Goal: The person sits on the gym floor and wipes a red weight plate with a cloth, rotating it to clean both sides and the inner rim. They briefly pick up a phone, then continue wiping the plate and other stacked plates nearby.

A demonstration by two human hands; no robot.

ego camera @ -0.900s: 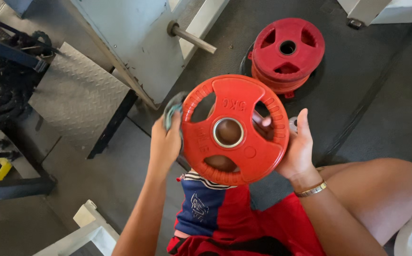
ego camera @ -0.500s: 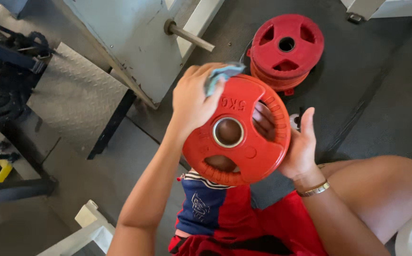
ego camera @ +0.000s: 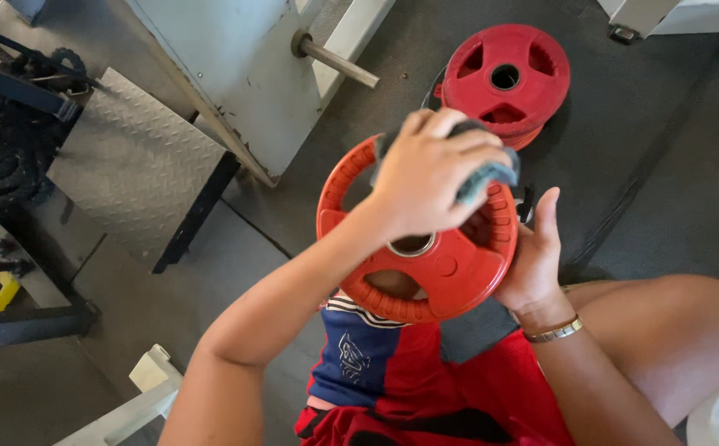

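Note:
A red round weight plate (ego camera: pixel 450 268) with grip cut-outs and a metal centre ring is held up in front of me, over my lap. My right hand (ego camera: pixel 531 256) grips its right edge, thumb up along the rim. My left hand (ego camera: pixel 430 169) lies across the plate's upper face, pressing a grey-blue cloth (ego camera: pixel 485 180) against it. The hand hides much of the plate's top half.
A stack of red weight plates (ego camera: pixel 504 78) lies on the dark rubber floor beyond. A pale metal machine frame with a bare steel peg (ego camera: pixel 335 58) stands at upper left, beside a diamond-plate panel (ego camera: pixel 128 165), coiled rope (ego camera: pixel 4 157) and a white bench frame (ego camera: pixel 140 396).
My left hand left the plate's left edge and moved with the cloth across the top face toward the right. The right hand kept its grip.

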